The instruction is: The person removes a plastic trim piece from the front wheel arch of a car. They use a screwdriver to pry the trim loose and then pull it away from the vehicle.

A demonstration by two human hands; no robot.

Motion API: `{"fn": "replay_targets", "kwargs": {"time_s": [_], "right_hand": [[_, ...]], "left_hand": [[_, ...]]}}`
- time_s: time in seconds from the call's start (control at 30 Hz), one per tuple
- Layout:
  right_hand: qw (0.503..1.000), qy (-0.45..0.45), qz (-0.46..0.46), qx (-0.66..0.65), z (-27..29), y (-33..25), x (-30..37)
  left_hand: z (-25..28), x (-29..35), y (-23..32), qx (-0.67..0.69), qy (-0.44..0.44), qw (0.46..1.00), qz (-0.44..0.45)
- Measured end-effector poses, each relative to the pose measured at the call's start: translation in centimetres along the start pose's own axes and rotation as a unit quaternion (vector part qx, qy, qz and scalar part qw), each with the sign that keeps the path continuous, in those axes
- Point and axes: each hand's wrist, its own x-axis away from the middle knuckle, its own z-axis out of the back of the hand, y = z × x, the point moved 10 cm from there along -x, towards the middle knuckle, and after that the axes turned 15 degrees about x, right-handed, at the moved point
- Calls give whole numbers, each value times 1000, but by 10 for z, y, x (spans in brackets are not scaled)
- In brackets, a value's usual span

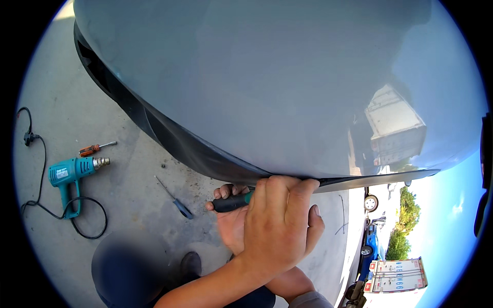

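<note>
black-and-green tool handle point(229, 203) beside edge of grey car panel point(246, 92); right hand point(231, 226) curled round it; left hand point(280, 220) against black trim point(185, 149), closure cannot be told; handle judged light, stiff, non-slip; best held mid-length

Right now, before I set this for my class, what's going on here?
A person is working at the edge of a curved grey vehicle panel. The right hand grips a black-and-green tool handle; its far end is hidden behind the left hand, whose fingers are at the panel's edge. A teal heat gun, an orange-handled screwdriver and a blue-handled screwdriver lie on the ground to the left.
</note>
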Motion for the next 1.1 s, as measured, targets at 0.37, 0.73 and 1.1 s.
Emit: {"fn": "replay_targets", "kwargs": {"time_s": [0.37,0.73,1.1], "right_hand": [[987,-146,-68,16,-12,-2,0],[978,76,129,145,9,-26,9],[990,-131,9,42,-21,-4,-3]], "left_hand": [[-12,16,6,-92,-39,995,1],[-9,3,-6,64,-34,996,47],[-10,3,-8,56,-30,998,31]]}}
